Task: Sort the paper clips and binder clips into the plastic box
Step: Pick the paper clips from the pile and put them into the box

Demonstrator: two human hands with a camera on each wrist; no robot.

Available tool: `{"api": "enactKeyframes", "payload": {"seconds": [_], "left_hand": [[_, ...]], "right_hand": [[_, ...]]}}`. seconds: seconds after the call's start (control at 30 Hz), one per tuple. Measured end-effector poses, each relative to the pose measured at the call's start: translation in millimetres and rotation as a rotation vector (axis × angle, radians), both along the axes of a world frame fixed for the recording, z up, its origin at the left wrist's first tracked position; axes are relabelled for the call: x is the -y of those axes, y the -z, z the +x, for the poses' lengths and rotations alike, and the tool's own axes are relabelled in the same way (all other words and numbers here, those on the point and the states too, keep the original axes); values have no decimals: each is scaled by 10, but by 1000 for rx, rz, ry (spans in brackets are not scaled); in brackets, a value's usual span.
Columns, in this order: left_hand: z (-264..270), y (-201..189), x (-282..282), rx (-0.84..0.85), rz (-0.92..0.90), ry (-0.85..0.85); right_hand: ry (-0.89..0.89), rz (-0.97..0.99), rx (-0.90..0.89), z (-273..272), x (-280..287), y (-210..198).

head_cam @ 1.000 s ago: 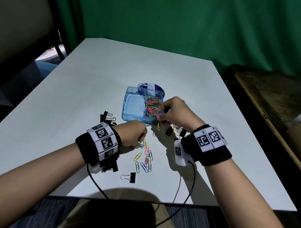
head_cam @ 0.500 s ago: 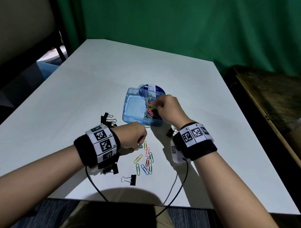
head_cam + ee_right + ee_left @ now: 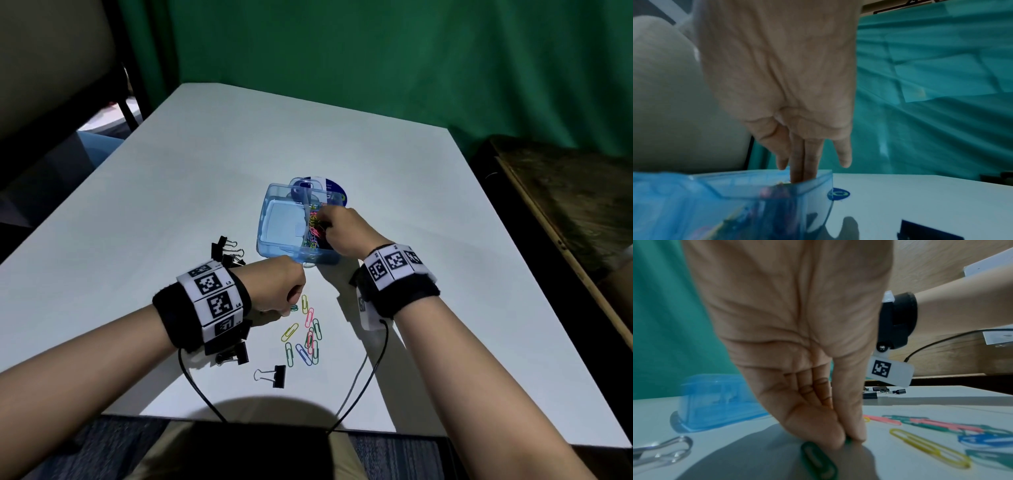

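Both hands worked at once: the left hand (image 3: 818, 402) pinched a green paper clip (image 3: 819, 459) flat on the surface (image 3: 171, 205), presumably to lift it, while the right hand (image 3: 342, 233) reached straight, released fingers (image 3: 807, 159) into the plastic box (image 3: 274, 222) compartment holding coloured clips (image 3: 313, 224); binder clips (image 3: 275, 375) lay outside

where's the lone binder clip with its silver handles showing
In the head view, the binder clip lies near the table's front edge, just left of the loose paper clips.

The right hand (image 3: 342, 233) reached into the plastic box (image 3: 274, 222); the left hand (image 3: 281, 291) pinched a green paper clip (image 3: 294, 308) on the desk (image 3: 171, 205).
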State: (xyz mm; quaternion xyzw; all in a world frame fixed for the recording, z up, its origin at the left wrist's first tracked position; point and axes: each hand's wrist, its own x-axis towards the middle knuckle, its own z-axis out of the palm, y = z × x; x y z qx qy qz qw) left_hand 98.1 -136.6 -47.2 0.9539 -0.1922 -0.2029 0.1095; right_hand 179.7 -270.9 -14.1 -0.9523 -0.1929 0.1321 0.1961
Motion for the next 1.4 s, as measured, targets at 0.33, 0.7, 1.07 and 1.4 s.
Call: {"api": "enactKeyframes", "payload": {"seconds": [0.33, 0.7, 1.07, 1.4], "left_hand": [[221, -388, -42, 77, -292, -139], [627, -543, -12, 373, -492, -407], [-195, -315, -46, -22, 265, -246], [-238, -111, 34, 15, 180, -171]], "right_hand": [[117, 344, 106, -76, 258, -104], [12, 306, 154, -615, 516, -144], [-342, -240, -113, -995, 234, 235], [-343, -289, -149, -1164, 139, 269]]}}
